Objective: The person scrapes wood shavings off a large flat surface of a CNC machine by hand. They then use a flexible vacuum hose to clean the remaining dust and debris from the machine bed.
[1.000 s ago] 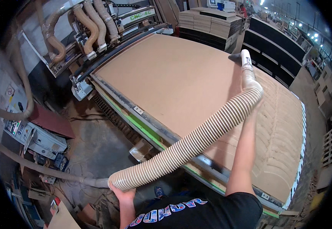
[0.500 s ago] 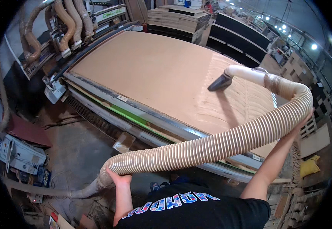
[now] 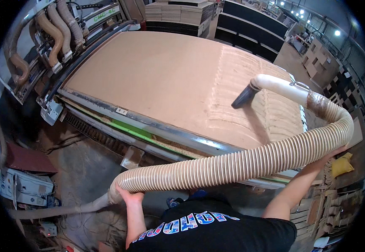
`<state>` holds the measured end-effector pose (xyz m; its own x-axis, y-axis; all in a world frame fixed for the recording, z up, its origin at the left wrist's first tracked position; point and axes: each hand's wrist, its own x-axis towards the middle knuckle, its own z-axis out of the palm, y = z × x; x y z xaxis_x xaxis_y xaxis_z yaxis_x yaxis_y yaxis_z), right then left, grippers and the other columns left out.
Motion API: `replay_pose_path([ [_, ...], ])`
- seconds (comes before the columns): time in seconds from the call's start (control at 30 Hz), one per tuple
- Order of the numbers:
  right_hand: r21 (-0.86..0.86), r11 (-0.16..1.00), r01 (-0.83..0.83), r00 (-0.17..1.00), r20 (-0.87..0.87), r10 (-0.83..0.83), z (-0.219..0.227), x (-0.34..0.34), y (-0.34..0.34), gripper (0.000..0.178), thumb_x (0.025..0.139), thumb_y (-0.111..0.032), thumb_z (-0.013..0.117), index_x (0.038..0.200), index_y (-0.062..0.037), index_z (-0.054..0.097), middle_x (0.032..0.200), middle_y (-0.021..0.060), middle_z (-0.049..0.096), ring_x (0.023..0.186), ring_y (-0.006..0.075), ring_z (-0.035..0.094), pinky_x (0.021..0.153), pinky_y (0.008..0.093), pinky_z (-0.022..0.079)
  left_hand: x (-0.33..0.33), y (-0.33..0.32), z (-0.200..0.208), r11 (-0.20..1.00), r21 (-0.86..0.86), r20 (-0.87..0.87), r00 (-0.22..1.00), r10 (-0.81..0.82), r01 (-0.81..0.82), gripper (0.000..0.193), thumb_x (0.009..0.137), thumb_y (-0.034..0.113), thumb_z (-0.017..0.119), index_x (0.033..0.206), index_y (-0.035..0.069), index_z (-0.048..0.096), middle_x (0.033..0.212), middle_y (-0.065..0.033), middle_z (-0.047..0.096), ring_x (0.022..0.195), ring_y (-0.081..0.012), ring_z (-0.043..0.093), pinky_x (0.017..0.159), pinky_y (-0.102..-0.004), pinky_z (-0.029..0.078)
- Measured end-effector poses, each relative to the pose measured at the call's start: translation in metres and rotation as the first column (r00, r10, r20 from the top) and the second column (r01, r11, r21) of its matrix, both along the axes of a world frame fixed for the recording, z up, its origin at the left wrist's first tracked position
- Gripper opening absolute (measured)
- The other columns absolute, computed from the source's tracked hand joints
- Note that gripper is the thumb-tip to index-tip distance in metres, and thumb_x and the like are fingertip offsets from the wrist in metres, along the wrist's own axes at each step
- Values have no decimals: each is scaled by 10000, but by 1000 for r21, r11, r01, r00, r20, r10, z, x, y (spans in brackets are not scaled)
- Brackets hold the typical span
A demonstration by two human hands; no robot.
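A thick, ribbed, cream-coloured vacuum hose (image 3: 224,168) runs across in front of me. At its left bend my left hand (image 3: 128,196) is closed on the hose from below, thumb showing. My right hand (image 3: 338,151) grips the hose at its right bend; the hose hides most of its fingers. Beyond that bend, a white pipe (image 3: 281,85) curves back to a dark flat nozzle (image 3: 244,97), angled down at a large tan board (image 3: 157,71). Wavy ridges of pale dust (image 3: 233,75) cover the board's right part, and its left part looks smooth.
The board lies on a long machine bed with a metal rail (image 3: 165,131). Several brown hoses (image 3: 56,38) hang at the machine's far left end. Stacked panels (image 3: 178,17) and dark-edged stacks (image 3: 249,29) stand behind. A yellow bag (image 3: 342,165) lies at right, a grey-white box (image 3: 29,185) at left.
The nozzle has moved rightward and a little nearer over the dusty part of the board. My right hand has shifted right and down with the hose; the whole view has turned slightly.
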<state>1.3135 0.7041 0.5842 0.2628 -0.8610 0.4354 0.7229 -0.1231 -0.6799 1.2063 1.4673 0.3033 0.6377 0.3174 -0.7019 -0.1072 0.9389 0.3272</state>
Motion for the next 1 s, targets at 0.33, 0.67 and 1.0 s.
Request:
replay_pose_path([
  [0.33,139,973,-187,976,135,168,-108,207,1,950,944,-752,288,1525,-32,505,1403,251,633,1252,386,679,1063,542,599,55,-34,9,997,39,44,997,60,-62,859,916,790,489,1541,203,534,1546,-112,588,1424,-381,553,1178,-661,409],
  [0.67,122,792,-598,801,44,597,-70,275,64,1060,960,-779,264,1621,46,338,1578,284,483,1437,392,534,1205,495,477,47,-54,24,983,51,16,984,175,-176,774,928,756,504,1452,198,614,1465,-109,652,1342,-388,616,1141,-660,444],
  [1.0,-40,967,-251,961,-132,244,-79,195,18,905,1004,-724,327,1548,-13,460,1421,227,629,1295,315,653,1052,502,590,36,-2,2,994,26,12,994,106,-106,889,910,809,472,1550,195,520,1558,-117,568,1421,-374,549,1170,-626,439],
])
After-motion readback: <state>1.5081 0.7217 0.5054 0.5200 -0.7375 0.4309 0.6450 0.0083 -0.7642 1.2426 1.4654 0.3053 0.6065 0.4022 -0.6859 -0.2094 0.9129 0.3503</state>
